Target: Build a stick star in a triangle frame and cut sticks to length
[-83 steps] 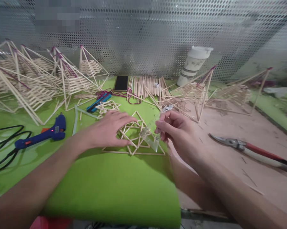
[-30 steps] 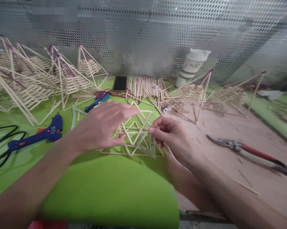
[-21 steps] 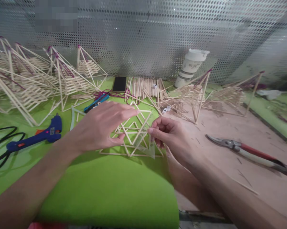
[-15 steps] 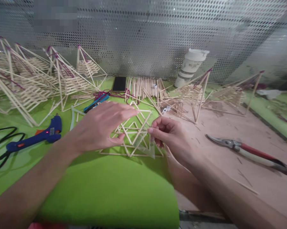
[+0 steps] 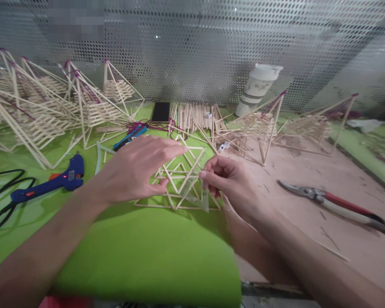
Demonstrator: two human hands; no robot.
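Several thin wooden sticks form a frame of triangles [image 5: 175, 208] on the green mat, between my hands. My left hand [image 5: 137, 169] is at the frame's left side, its fingertips and thumb touching or close to the sticks; the fingers are curved round the frame's upper part. A clear plastic set square [image 5: 205, 199] with printed markings leans against the right side of the frame. Thumb and bent fingers of my right hand [image 5: 224, 175] pinch its upper edge. The contact between my left fingertips and the sticks is partly hidden.
Stick pyramids with purple thread [image 5: 92, 107] crowd the left; two more [image 5: 272, 115] stand right. A blue glue gun [image 5: 51, 184] lies left, pruning shears [image 5: 336, 205] right. Behind are a phone [image 5: 160, 112], loose sticks [image 5: 195, 117], a blue cutter [image 5: 131, 137] and a paper cup [image 5: 258, 90].
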